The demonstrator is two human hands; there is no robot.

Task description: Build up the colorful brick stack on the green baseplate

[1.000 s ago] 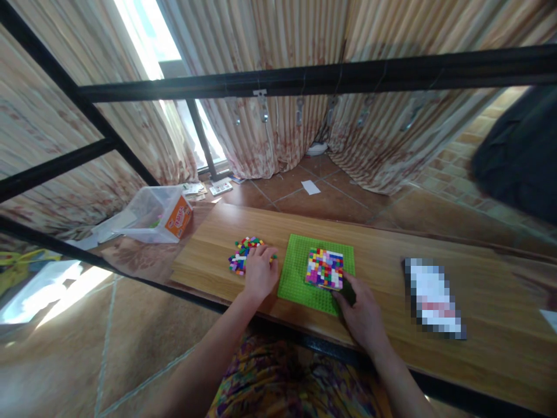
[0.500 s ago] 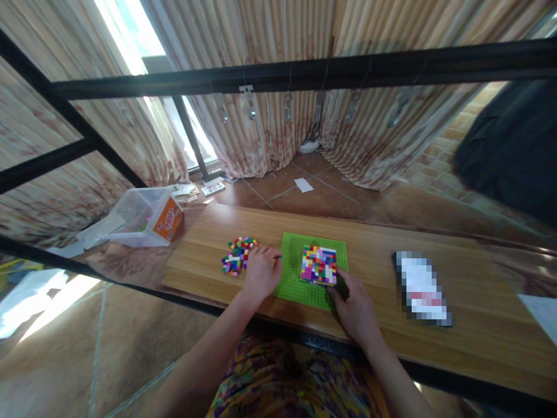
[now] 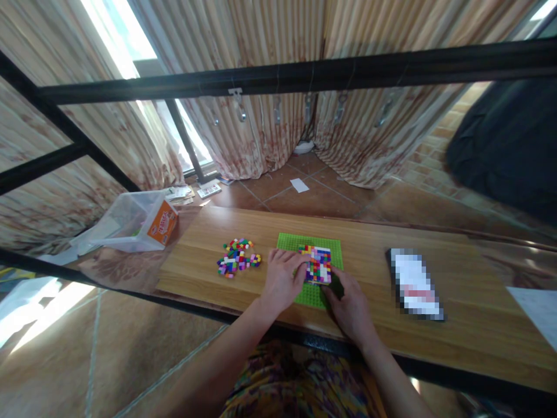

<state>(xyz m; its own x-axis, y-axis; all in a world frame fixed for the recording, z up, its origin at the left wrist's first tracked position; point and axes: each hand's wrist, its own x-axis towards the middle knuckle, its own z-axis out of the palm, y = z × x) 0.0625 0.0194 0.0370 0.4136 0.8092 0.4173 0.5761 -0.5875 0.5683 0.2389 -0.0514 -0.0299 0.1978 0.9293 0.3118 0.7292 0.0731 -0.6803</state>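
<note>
Holding left hand (image 3: 285, 280) over left edge of block (image 3: 321, 264), fingers bunched, thumb tucked close: narrow grip, looks like placing or pressing. Cannot tell about any brick inside, hidden by fingers. Bracing near right corner of block with right hand (image 3: 351, 303), thumb and forefinger parted around it, likely to stop sliding. Cannot tell how firmly clasped.

Find block between both hands, over green plate (image 3: 310, 295), with studs showing on far and near sides. Multicoloured, squarish on top. Cannot tell whether seated on studs or slightly raised.

See pile (image 3: 237, 256) of loose bricks left of plate, apart from it, probably set there for easy left-hand picking. Note blurred item (image 3: 415, 284) well right of right hand, dark-edged, likely kept out of the way. Note also sheet (image 3: 533, 307) at far right, running off view.

Table (image 3: 369, 249): long, wood-grained, dark along near edge. Clear bin (image 3: 130, 244) with orange label (image 3: 162, 222) past left end, contents too dim to name.

Farther out: tiled floor (image 3: 278, 200) with white slip (image 3: 299, 185), striped curtains (image 3: 282, 35) with bright gap at left, black rail (image 3: 270, 79) across, dark cloth (image 3: 509, 139) at right.
</note>
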